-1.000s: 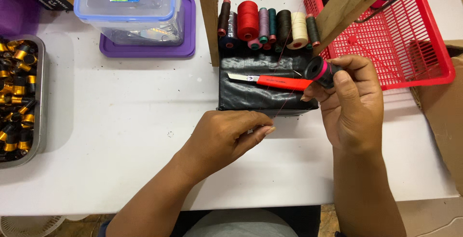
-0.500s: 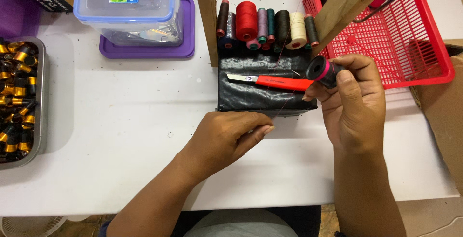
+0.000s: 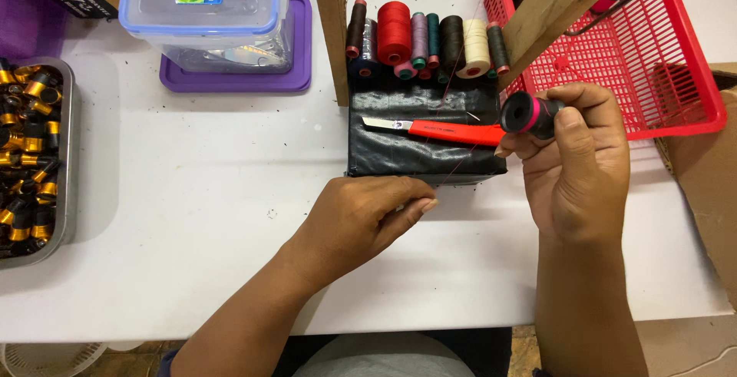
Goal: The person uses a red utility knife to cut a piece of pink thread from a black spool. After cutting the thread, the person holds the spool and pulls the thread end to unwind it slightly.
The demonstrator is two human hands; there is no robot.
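A white table (image 3: 192,216) fills the view from above, seen from the person's own head. At the far right sits a red plastic basket (image 3: 652,62). At the far left, a metal tray (image 3: 69,154) holds many small black and gold bobbins (image 3: 27,162). Behind, a clear lidded box (image 3: 207,16) stands on a purple lid (image 3: 299,77). In the middle, a wooden thread rack (image 3: 332,31) carries a row of upright spools (image 3: 426,39) in red, grey, green, black and cream. Below them lies a black wrapped block (image 3: 422,150) with a red-handled cutter (image 3: 445,130) on top.

The right hand (image 3: 580,170) is closed around a small black and pink bobbin (image 3: 531,114), held just beside the block's right end. The left hand (image 3: 365,219) rests on the table at the block's near edge, fingers pinched on a thin reddish thread (image 3: 453,171) running up over the block.
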